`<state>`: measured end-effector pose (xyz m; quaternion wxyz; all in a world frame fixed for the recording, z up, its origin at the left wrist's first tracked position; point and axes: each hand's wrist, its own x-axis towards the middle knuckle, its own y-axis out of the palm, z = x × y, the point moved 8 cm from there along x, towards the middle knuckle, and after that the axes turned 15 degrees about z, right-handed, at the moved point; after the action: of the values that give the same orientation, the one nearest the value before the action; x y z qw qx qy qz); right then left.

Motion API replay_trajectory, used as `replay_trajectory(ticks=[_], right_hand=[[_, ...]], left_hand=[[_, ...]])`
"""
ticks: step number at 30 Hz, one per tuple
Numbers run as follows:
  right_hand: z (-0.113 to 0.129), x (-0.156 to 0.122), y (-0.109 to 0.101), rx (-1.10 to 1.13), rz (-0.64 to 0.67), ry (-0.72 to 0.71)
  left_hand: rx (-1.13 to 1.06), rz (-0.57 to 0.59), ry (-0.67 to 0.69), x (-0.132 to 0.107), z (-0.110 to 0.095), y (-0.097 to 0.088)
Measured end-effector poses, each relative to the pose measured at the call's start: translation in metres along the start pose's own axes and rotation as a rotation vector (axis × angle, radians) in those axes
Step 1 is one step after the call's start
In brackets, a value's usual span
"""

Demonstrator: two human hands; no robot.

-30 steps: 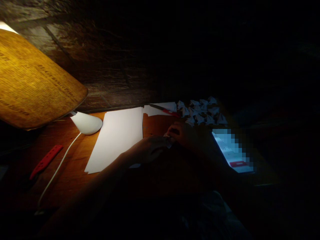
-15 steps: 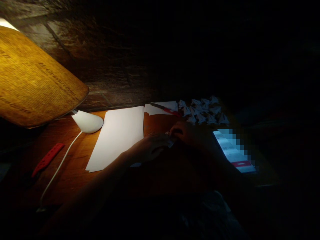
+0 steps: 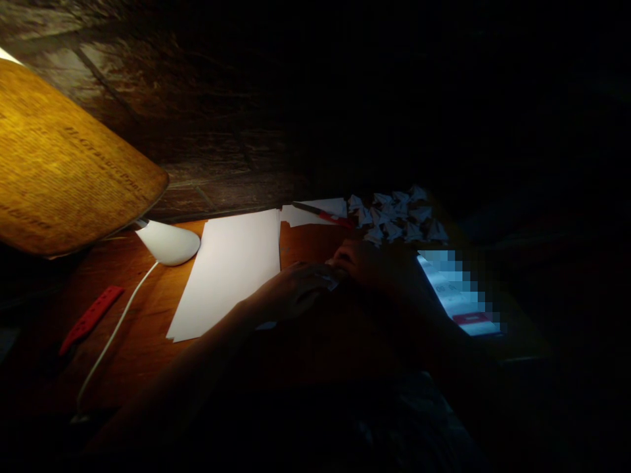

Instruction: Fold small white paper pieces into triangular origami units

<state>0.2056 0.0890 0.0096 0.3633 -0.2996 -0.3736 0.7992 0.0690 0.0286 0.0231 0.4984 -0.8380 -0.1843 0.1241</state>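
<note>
On the wooden table, a stack of white sheets reaches from the far edge toward the near one. Roughly midway between the left and right edges, the left hand and right hand are narrow, fingertips pinching a small paper piece between them. It touches both, neither clearly nearer; its long axis is too dark to tell.

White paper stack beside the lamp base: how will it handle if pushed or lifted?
Likely to shear if pushed: the paper stack has offset edges, so the sheets look loose. Probably floppy if lifted by one corner, given the broad, thin sheets.
</note>
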Motion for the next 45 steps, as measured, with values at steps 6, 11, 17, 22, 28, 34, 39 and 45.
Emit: replay_trajectory(ticks=[6,11,17,22,28,34,39,45], right_hand=[[0.004,0.000,0.003,-0.066,-0.022,0.111],[0.006,-0.002,0.002,-0.056,-0.089,0.189],[0.003,-0.003,0.001,-0.012,-0.113,0.202],[-0.004,-0.001,0.000,0.068,-0.122,0.168],[-0.006,-0.001,-0.002,0.112,-0.124,0.177],[-0.004,-0.002,-0.002,0.109,-0.129,0.189],[-0.004,-0.001,-0.002,0.100,-0.147,0.200],[-0.005,-0.001,-0.001,0.116,-0.196,0.193]], left_hand=[[0.024,0.004,0.003,0.000,0.002,0.003],[0.038,0.023,-0.035,-0.001,0.004,0.004],[0.022,0.026,-0.063,-0.003,0.007,0.006],[0.011,0.010,-0.030,-0.003,0.008,0.007],[0.020,-0.012,0.002,-0.001,0.005,0.004],[0.014,0.004,0.006,0.001,0.005,0.005],[0.008,0.006,0.015,0.002,0.002,0.002],[0.047,0.018,-0.004,0.001,0.006,0.007]])
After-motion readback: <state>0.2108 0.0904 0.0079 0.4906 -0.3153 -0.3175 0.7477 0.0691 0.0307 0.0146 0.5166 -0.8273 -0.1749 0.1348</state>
